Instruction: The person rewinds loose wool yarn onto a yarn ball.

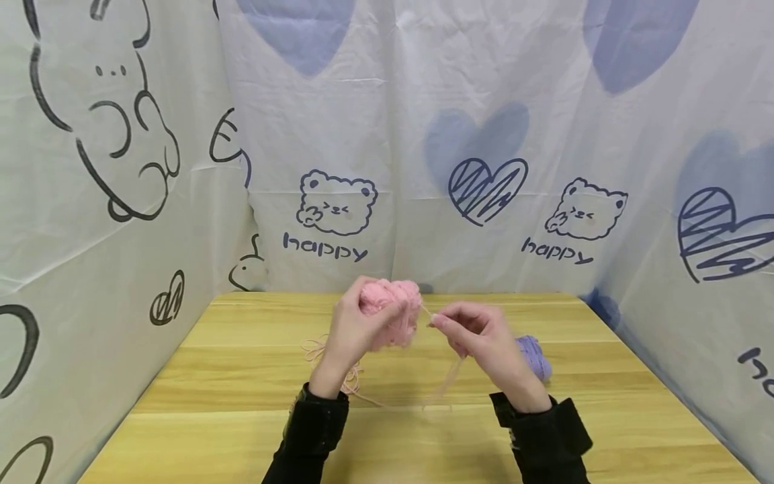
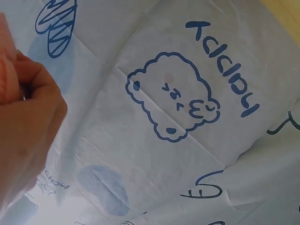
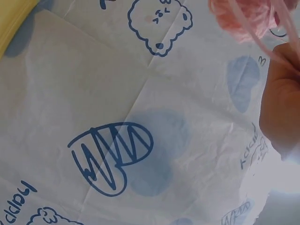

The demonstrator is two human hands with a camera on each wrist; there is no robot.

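My left hand [image 1: 357, 326] grips a pink ball of yarn [image 1: 396, 302] above the table, with the thumb across its front. From the ball's right side a thin strand runs to my right hand [image 1: 484, 333], which pinches it between thumb and fingertips. A tail of pink yarn [image 1: 450, 376] hangs below the right hand. In the right wrist view the pink ball [image 3: 243, 18] shows at the top, with strands running to the right hand [image 3: 283, 103]. The left wrist view catches the left hand [image 2: 33, 117] at its edge, against part of the pink ball [image 2: 7, 70].
Loose loops of pink yarn [image 1: 352, 383] lie on the wooden table [image 1: 242, 376] beside and behind the left wrist. A purple ball of yarn [image 1: 534, 358] sits to the right, partly hidden by the right hand. Printed white cloth [image 1: 411, 154] hangs behind and along both sides.
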